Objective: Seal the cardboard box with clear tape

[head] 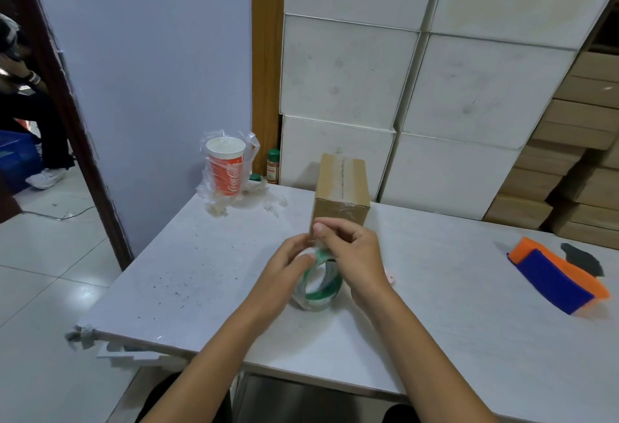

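A small brown cardboard box (343,188) stands on the white table (201,272), its top flaps closed with clear tape shining along the seam and over the front edge. Just in front of it I hold a roll of clear tape with a green core (320,288) above the table. My left hand (284,268) grips the roll's left side. My right hand (351,248) pinches at the roll's top, fingers curled, thumb raised next to the box's lower front. Whether a strip is pulled free I cannot tell.
A red paper cup in a plastic bag (226,168) and a small spice bottle (273,166) stand at the table's back left. An orange and blue block (556,280) lies at right. White boxes (418,87) are stacked behind; another person sits at far left.
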{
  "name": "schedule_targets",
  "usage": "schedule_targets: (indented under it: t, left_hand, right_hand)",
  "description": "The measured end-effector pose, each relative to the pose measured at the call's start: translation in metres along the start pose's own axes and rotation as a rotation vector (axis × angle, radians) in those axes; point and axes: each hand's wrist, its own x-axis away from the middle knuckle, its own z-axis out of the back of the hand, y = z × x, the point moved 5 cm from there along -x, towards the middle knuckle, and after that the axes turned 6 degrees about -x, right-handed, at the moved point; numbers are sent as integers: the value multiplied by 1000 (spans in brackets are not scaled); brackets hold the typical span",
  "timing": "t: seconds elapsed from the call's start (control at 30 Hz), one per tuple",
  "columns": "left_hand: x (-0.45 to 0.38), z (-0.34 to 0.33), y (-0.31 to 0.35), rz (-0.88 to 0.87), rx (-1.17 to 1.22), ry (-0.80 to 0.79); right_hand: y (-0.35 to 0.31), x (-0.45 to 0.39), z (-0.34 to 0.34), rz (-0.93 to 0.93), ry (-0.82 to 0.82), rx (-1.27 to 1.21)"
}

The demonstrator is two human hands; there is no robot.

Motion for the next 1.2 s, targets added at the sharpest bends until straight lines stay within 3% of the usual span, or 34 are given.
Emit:
schedule_targets:
  t: [0.13,0.33,0.53,0.77,0.97,1.2]
  left_hand:
    - [-4,-24,8,-37,-16,-57]
    - [-15,-47,18,-4,-59,54]
    - [-11,-48,26,-110,-127,164]
    - [-12,-44,24,-137,-81,184]
    - [-14,-40,21,-162,-77,213]
    - [-10,-40,18,-210,-66,240]
  right_hand:
    - [-8,3,16,-29,-10,-32]
    - [-11,1,34,-55,-26,-54]
    - [-16,0,44,-64,-52,-24]
    - [-23,0,47,-153,-85,51]
    - [-26,0,50,-118,-54,12]
    - [-18,-6,52,-46,-62,161]
